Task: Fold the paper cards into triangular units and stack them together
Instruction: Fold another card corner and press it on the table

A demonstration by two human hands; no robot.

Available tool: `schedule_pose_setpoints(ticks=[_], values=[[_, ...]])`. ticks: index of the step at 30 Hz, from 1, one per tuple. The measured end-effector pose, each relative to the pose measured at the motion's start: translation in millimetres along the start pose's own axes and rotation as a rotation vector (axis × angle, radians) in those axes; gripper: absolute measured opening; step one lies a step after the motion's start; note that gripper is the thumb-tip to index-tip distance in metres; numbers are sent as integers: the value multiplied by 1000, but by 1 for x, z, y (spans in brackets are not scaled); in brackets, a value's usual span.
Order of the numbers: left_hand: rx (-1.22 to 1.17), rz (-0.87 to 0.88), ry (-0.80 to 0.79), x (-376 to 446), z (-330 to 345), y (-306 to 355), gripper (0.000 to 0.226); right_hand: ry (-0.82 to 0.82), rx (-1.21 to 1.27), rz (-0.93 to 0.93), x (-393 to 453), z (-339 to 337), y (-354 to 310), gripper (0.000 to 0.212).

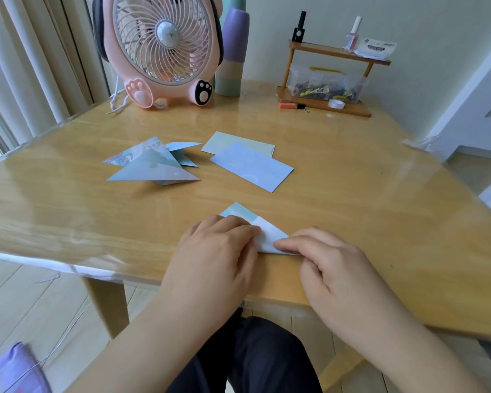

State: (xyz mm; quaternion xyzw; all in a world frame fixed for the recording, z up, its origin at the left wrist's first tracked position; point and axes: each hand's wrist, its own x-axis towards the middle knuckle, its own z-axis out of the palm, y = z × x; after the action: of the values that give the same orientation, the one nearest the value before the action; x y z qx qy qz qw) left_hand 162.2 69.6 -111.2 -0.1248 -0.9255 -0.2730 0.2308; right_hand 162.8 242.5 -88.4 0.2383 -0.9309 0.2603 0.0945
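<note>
Pale-blue card (270, 236) sits lower centre near table (352, 194) edge. Left hand (221, 248) pins it flat; right hand (329, 265) forefinger presses the crease. Finished triangles (153, 165) parked centre-left, clear of flat cards (250, 165).

Near the table (68, 211) edge I see my left hand (219, 245) pressing flat on a half-folded card (268, 236) while my right hand's (332, 268) index fingertip holds down its white flap, with folded triangles (153, 165) and two flat cards (250, 163) lying farther back.
</note>
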Motion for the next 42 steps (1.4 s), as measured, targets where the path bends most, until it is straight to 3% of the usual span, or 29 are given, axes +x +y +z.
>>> schedule_pose_setpoints(ticks=[11, 16, 21, 42], values=[[-35, -57, -1, 3, 2, 1, 45, -51, -129, -182, -4, -5, 9, 48], [-36, -64, -7, 3, 3, 2, 46, 84, 186, 77, 5, 5, -5, 17], [-57, -76, -7, 2, 2, 1, 48, 168, 126, 271, 20, 21, -20, 10], [-77, -85, 27, 1, 4, 1, 46, 215, -6, 274, 24, 24, -21, 13]])
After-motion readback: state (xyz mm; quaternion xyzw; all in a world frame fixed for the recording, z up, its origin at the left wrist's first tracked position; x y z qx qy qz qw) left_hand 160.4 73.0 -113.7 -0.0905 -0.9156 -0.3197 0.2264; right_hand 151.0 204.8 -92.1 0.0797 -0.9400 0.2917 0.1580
